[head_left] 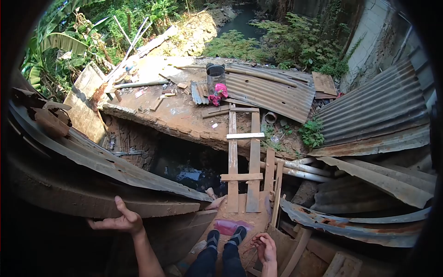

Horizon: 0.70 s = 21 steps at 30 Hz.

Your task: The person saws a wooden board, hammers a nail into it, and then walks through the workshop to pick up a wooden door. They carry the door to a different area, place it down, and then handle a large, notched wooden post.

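Observation:
My left hand [123,220] is raised at the lower left with thumb and fingers apart, against the lower edge of a long wooden board [152,210]. Whether it touches the board is hard to tell. My right hand [265,247] hangs beside my legs, palm up, its fingers loosely curled and apart with nothing seen in them. Ahead of my feet, a ladder-like walkway of two planks [254,161] with crosspieces spans a gap. Pink plastic [233,226] lies on the ground at my toes.
Dark water [184,159] lies in the gap below. Beyond it, a dirt ledge [170,115] holds a dark bucket [215,76], pink cloth [218,93] and corrugated sheets [272,90]. Rusty metal sheets [360,226] with sharp edges are at the right. White pipes [309,171] cross beside the walkway.

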{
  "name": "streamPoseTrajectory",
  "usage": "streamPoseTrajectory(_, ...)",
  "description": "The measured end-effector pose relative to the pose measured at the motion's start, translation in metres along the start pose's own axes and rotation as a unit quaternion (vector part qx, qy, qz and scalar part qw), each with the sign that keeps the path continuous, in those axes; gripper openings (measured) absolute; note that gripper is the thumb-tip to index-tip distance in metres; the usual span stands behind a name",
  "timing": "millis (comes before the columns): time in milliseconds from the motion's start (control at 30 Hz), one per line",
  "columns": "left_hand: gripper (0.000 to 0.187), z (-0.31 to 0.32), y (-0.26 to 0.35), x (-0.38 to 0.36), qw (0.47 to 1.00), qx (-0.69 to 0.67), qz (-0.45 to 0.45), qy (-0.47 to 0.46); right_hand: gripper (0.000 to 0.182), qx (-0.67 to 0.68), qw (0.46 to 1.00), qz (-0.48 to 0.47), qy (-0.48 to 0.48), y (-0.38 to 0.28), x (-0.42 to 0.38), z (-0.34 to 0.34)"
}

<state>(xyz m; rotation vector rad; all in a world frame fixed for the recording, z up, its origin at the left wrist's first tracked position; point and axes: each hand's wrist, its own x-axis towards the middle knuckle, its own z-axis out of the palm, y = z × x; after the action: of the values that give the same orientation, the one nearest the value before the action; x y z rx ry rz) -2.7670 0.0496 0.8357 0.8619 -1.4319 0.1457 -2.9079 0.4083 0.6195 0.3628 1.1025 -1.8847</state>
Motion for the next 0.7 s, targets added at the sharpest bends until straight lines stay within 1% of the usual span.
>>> streamPoseTrajectory(300,0.078,-0.001,0.008,0.003,0.999,0.032,-0.006,-0.017,0.017,-0.004,1.000,-0.001,-0.008,0.000,0.000,-0.002)
streamPoseTrajectory(700,0.078,-0.002,0.006,0.000,0.999,0.025,-0.026,-0.015,0.016,-0.011,1.000,-0.007,-0.019,-0.013,0.001,0.012)
